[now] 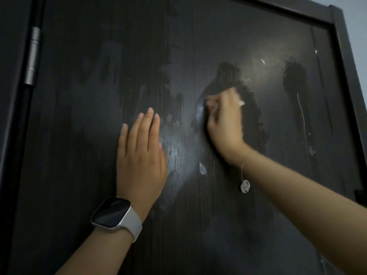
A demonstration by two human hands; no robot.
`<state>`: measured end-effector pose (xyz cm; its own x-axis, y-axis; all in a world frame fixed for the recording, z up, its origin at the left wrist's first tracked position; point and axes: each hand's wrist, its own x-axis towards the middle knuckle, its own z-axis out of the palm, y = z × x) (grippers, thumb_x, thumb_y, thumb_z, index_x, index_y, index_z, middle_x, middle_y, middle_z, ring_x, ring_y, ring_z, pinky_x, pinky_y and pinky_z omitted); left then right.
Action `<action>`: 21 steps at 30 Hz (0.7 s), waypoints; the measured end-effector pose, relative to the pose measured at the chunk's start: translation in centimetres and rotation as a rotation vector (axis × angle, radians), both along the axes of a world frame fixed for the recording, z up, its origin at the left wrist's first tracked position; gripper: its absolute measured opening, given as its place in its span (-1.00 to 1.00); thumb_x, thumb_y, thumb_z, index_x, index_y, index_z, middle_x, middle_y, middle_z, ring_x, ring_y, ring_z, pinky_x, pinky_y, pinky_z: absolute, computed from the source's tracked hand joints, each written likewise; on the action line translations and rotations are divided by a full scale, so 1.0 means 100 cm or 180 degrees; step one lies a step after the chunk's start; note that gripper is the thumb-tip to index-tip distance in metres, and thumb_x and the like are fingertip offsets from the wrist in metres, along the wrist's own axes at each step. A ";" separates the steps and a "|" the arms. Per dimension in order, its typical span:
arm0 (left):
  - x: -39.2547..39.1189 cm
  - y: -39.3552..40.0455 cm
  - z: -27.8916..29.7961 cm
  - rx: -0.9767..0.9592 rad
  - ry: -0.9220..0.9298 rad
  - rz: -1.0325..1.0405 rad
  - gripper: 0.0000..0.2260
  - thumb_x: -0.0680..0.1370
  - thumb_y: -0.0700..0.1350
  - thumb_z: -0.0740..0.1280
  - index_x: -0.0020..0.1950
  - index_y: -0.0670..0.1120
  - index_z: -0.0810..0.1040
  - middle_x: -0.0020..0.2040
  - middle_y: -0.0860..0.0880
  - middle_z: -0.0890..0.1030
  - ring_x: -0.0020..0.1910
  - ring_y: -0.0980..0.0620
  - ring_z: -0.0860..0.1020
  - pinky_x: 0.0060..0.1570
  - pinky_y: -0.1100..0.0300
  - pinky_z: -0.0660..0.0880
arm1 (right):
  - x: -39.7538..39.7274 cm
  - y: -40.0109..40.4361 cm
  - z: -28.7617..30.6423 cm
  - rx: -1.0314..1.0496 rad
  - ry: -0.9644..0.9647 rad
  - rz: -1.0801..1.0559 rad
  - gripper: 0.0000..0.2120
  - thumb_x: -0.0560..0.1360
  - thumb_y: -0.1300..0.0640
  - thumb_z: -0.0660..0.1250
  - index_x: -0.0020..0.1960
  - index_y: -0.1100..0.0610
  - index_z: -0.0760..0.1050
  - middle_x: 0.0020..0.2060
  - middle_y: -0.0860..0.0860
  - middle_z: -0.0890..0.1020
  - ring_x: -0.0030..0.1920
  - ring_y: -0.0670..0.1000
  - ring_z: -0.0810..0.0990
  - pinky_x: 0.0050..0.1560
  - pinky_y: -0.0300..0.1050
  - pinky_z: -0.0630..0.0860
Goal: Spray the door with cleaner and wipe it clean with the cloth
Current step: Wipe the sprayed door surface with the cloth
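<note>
Door, dark and wood-grained, fills the head view, streaked with wet patches and drips of cleaner at centre and right of the frame. Left hand, with a smartwatch on its wrist, lies flat against the door at lower centre, fingers straight and together. Right hand, blurred, is curled round a small pale cloth pressed to the door at centre right. A metal hinge sits at upper left.

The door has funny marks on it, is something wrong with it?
Nothing broken. The door has wet patches and drips running down, which fits cleaner. The right hand rubs them with a cloth.
</note>
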<state>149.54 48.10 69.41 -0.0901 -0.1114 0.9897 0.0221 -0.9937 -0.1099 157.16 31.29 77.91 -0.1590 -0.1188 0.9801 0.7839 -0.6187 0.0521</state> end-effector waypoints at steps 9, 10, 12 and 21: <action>0.002 0.000 0.001 -0.0503 -0.0087 -0.0014 -0.54 0.57 -0.32 0.17 0.49 -0.25 0.28 0.53 -0.20 0.22 0.54 -0.16 0.15 0.52 -0.11 0.06 | 0.012 -0.028 0.069 0.0104 -0.0101 -0.0106 -0.80 0.48 0.25 0.10 -0.06 0.29 0.48 -0.01 0.26 0.49 0.03 0.24 0.49 0.10 0.11 0.41; 0.003 0.000 0.001 -0.0486 -0.0072 -0.0002 -0.54 0.57 -0.32 0.17 0.49 -0.25 0.28 0.53 -0.20 0.23 0.53 -0.16 0.16 0.52 -0.11 0.07 | 0.017 -0.034 0.081 0.0484 0.0133 -0.0080 -0.82 0.49 0.28 0.12 -0.03 0.29 0.47 0.04 0.24 0.48 0.07 0.23 0.48 0.14 0.02 0.40; 0.004 0.000 0.002 -0.0470 -0.0061 0.0028 -0.54 0.58 -0.32 0.17 0.49 -0.25 0.27 0.52 -0.20 0.25 0.53 -0.16 0.17 0.51 -0.12 0.08 | 0.015 -0.021 0.081 0.0720 0.0249 -0.0081 -0.85 0.47 0.33 0.16 -0.03 0.28 0.47 0.05 0.21 0.49 0.07 0.19 0.48 0.13 -0.03 0.37; 0.003 0.002 0.002 -0.0450 -0.0073 0.0148 -0.55 0.59 -0.25 0.08 0.49 -0.25 0.28 0.52 -0.20 0.26 0.52 -0.17 0.18 0.51 -0.12 0.10 | 0.007 -0.006 0.074 -0.0444 -0.0614 -0.0103 -0.89 0.48 0.30 0.22 -0.08 0.26 0.52 -0.06 0.24 0.54 -0.01 0.22 0.50 0.09 0.10 0.43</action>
<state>149.88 48.26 69.62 -0.1110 0.0244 0.9935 0.0693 -0.9971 0.0323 157.91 30.68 85.34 -0.3465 0.0240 0.9377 0.7309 -0.6197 0.2859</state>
